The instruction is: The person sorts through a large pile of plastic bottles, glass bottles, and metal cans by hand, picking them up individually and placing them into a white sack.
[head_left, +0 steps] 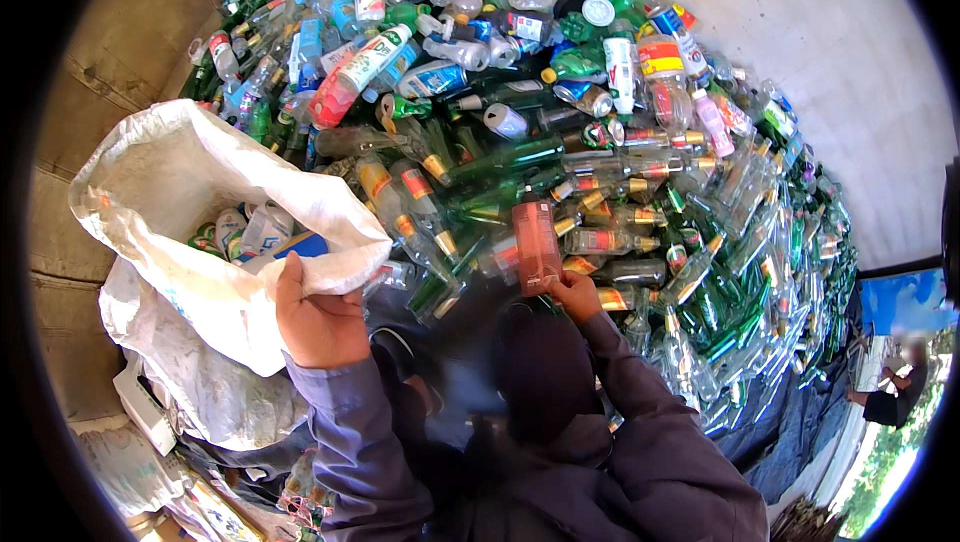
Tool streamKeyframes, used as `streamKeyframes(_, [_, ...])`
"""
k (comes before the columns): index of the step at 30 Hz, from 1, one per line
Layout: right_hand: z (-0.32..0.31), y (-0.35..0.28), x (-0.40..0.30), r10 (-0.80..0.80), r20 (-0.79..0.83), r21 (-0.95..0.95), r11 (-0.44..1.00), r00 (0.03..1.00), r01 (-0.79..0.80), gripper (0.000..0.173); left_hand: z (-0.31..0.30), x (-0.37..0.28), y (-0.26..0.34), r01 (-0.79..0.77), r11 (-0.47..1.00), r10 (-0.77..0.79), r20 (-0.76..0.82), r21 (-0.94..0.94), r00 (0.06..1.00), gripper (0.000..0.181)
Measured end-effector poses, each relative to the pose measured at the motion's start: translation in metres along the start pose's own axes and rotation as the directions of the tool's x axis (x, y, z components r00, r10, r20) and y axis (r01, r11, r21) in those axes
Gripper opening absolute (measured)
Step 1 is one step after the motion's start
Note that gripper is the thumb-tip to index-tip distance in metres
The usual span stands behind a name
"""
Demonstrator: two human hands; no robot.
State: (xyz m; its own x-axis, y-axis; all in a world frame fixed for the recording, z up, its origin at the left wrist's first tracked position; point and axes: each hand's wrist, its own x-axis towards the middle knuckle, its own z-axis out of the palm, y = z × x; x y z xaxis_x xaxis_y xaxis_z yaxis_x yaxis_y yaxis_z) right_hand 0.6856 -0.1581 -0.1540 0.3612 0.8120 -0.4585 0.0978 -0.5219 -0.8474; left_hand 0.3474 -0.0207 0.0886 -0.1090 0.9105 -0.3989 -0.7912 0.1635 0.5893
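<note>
My left hand (322,317) grips the near rim of a white woven sack (217,324), thumb over the edge, holding its mouth apart. Inside the sack lie several drink cans (266,228) and something blue. To the right, my right hand (577,297) holds a reddish-brown plastic bottle (535,245) by its lower end, its dark cap pointing away from me. Beneath and beyond the bottle spreads a large heap of glass bottles (611,241), many with gold necks. Plastic bottles (667,84) and crushed cans (506,121) lie on the heap's far part.
A pale wall (840,76) rises behind the heap at right, and brown panels (112,114) stand at left. Filled sacks (135,467) and a white box-like object (144,407) lie at lower left. Dark sheeting (795,414) borders the heap at lower right; beyond it is another person (896,388).
</note>
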Motion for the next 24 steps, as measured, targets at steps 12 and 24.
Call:
streamKeyframes(12, [-0.026,0.059,-0.071,0.015,-0.244,-0.474,0.87,0.97,-0.133,0.049,-0.009,0.004,0.006,0.049,0.999,-0.05,0.079,0.016,0.996,0.019])
streamKeyframes(24, [-0.044,0.069,-0.116,0.249,-0.303,-0.273,0.902,0.92,-0.334,0.053,-0.018,0.02,-0.001,0.081,0.994,-0.093,0.166,0.078,0.982,0.02])
